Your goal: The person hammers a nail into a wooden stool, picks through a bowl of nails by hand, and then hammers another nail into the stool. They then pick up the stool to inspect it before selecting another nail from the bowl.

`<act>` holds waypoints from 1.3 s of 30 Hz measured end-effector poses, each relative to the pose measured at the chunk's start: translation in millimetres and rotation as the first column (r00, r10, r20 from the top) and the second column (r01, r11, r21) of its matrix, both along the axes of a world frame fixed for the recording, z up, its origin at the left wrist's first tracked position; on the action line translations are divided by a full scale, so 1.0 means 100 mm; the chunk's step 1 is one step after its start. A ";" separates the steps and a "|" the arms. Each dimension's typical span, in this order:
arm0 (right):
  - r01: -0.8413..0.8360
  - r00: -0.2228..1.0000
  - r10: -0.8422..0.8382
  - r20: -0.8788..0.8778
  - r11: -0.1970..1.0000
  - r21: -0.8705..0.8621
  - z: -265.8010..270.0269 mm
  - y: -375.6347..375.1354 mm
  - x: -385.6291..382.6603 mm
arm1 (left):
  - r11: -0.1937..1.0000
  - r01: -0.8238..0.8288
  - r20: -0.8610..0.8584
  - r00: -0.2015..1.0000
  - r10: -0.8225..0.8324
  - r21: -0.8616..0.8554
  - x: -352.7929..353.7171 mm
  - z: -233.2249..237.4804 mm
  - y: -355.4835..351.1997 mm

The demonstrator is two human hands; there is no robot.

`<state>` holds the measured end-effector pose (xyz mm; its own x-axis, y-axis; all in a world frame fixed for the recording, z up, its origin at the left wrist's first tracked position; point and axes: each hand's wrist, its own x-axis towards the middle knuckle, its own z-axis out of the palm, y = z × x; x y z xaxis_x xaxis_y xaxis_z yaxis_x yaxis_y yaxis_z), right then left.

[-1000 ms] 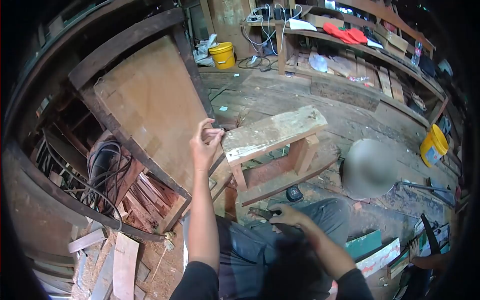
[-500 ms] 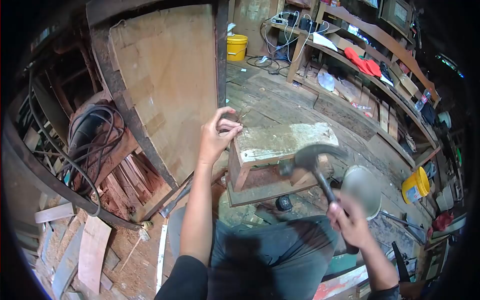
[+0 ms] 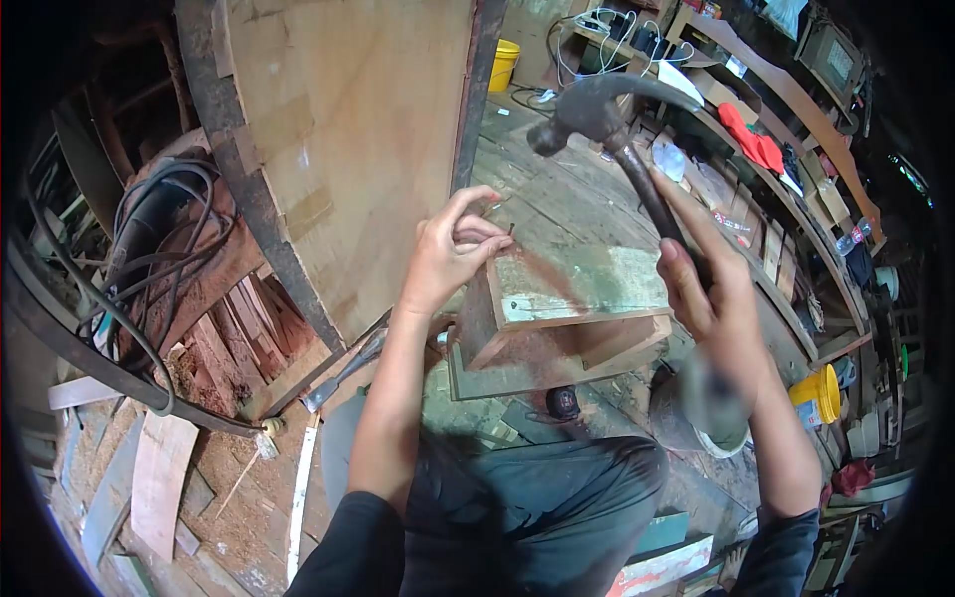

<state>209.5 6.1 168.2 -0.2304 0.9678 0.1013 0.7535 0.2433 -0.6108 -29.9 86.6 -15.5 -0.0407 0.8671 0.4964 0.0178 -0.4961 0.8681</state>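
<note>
My left hand (image 3: 448, 249) is at the back left corner of a small wooden box (image 3: 587, 284), thumb and finger pinched on a thin nail (image 3: 511, 229) that stands up at the board's edge. The box's top board is worn, with pale paint patches, and its near side is open. In my right hand (image 3: 711, 298) is a claw hammer (image 3: 592, 107), gripped by its dark handle. The hammer head is raised well above the box, its striking face towards the left and its claw to the right.
A black tape measure (image 3: 563, 402) lies before the box, and a grey bucket (image 3: 686, 413) stands under my right forearm. A tall wooden panel (image 3: 348, 149) rises at left, beside coiled cables (image 3: 164, 239). Wood offcuts (image 3: 164, 478) litter the floor. A yellow bucket (image 3: 816, 395) stands at right.
My right hand has lifted the hammer from low over the box's right side to high above it. My left hand stays at the box corner. The view has shifted slightly.
</note>
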 end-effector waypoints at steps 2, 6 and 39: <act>-0.111 0.994 0.109 0.020 0.986 0.124 -0.19 0.07 0.06 | 1.000 -0.029 -0.043 0.999 0.029 0.003 0.00 0.00 0.01; -0.259 0.942 0.255 0.218 0.966 -0.010 -0.34 0.10 0.09 | 0.999 -0.041 -0.047 0.998 0.042 0.017 0.00 0.00 -0.01; -0.367 0.926 0.305 0.222 0.863 0.348 -0.44 0.19 0.05 | 0.998 -0.055 -0.028 0.998 0.055 -0.027 0.06 0.04 -0.04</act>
<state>214.9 25.4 124.5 -0.5775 0.7237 0.3779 0.6605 0.6862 -0.3046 -24.3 82.1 -11.4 -0.0756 0.8772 0.4741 0.0678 -0.4698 0.8802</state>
